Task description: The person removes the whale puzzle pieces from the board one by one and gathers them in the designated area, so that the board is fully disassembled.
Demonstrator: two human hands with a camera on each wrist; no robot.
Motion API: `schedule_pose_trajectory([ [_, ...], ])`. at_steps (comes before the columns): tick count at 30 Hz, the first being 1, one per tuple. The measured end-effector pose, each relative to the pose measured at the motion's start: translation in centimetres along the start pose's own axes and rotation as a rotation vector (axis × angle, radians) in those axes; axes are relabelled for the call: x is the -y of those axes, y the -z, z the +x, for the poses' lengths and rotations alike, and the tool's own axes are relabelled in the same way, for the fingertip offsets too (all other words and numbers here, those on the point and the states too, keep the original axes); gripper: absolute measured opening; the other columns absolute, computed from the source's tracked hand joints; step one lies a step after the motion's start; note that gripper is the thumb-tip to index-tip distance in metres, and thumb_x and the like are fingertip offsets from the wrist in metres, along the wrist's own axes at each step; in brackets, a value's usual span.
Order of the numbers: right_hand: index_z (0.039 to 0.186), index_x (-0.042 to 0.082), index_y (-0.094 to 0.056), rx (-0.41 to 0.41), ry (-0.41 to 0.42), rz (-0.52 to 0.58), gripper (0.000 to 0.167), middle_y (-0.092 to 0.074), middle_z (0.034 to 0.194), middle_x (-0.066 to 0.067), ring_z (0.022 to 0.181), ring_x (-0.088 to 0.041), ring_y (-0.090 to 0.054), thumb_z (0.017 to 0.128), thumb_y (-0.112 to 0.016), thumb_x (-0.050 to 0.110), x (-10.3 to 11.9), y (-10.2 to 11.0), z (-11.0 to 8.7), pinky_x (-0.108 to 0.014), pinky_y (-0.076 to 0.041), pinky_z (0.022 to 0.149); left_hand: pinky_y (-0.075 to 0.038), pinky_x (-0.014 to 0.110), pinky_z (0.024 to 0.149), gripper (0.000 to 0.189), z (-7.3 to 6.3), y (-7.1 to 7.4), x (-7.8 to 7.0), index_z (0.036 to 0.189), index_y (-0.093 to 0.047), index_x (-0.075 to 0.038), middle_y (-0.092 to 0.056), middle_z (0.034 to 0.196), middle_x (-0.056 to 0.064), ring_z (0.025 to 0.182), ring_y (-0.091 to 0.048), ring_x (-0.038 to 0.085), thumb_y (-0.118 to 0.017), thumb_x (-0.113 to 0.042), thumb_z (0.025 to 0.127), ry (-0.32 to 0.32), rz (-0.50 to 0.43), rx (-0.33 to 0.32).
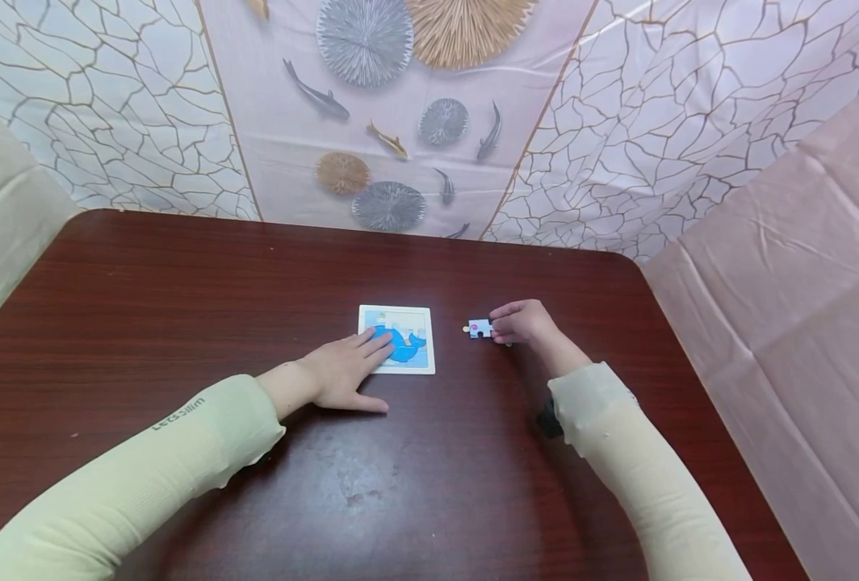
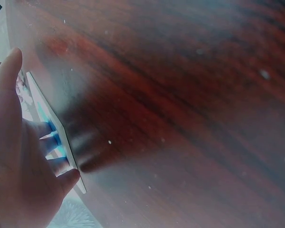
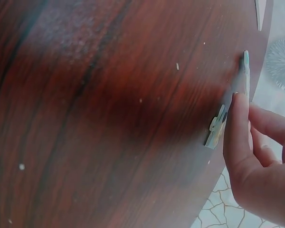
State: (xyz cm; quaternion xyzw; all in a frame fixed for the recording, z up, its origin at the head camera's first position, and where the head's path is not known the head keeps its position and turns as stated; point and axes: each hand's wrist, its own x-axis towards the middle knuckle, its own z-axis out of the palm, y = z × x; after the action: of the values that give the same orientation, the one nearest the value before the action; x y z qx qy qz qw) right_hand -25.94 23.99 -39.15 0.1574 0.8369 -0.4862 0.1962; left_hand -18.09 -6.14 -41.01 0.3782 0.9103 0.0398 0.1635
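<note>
A square puzzle board (image 1: 430,343) with a white rim and a blue whale picture lies mid-table. My left hand (image 1: 342,373) rests on its left part, fingers straight and spread, covering some of the picture; the thumb points right over the table. To the right of the board, my right hand (image 1: 522,324) pinches a pale jigsaw puzzle piece (image 1: 479,328) between thumb and fingers. In the right wrist view this piece stands out past the fingertips. A second puzzle piece (image 3: 216,127) lies on the table close beside that hand, mostly hidden from the head view.
The dark reddish-brown table (image 1: 255,266) has a glossy top with small specks. Behind it hangs a patterned cloth (image 1: 386,121) with fish and round shapes. Pale fabric walls (image 1: 785,307) stand at both sides.
</note>
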Motion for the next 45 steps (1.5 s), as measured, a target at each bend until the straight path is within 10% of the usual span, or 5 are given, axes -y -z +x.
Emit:
schedule_pose_trajectory([
  [22, 0.125, -0.010, -0.052, 0.049, 0.065, 0.020, 0.036, -0.067, 0.092, -0.015, 0.066, -0.010, -0.065, 0.092, -0.055, 0.005, 2.3, 0.2, -0.7, -0.035, -0.056, 0.081, -0.020, 0.048, 0.116, 0.084, -0.1, -0.4, 0.7, 0.149, -0.024, -0.009, -0.018, 0.157, 0.009, 0.145, -0.014, 0.032, -0.046, -0.063, 0.088, -0.022, -0.028, -0.054],
  [31, 0.124, -0.008, -0.054, 0.110, 0.097, 0.032, 0.035, -0.059, 0.118, -0.030, 0.073, -0.015, -0.067, 0.093, -0.056, 0.008, 4.3, -2.7, -0.9, -0.039, -0.054, 0.086, -0.022, 0.051, 0.114, 0.081, -0.7, -0.9, 1.2, 0.147, -0.028, -0.008, -0.022, 0.155, 0.015, 0.143, -0.019, 0.035, -0.049, -0.059, 0.088, -0.069, -0.020, -0.135],
  [45, 0.114, -0.002, -0.062, 0.160, 0.078, -0.004, 0.029, -0.065, 0.109, -0.023, 0.085, -0.025, -0.068, 0.088, -0.063, 0.009, 6.1, -9.1, -0.9, -0.036, -0.056, 0.081, -0.020, 0.052, 0.115, 0.084, -2.1, -1.4, 1.8, 0.149, -0.025, -0.010, -0.020, 0.156, 0.013, 0.144, -0.019, 0.033, -0.046, -0.063, 0.087, -0.014, -0.027, -0.109],
])
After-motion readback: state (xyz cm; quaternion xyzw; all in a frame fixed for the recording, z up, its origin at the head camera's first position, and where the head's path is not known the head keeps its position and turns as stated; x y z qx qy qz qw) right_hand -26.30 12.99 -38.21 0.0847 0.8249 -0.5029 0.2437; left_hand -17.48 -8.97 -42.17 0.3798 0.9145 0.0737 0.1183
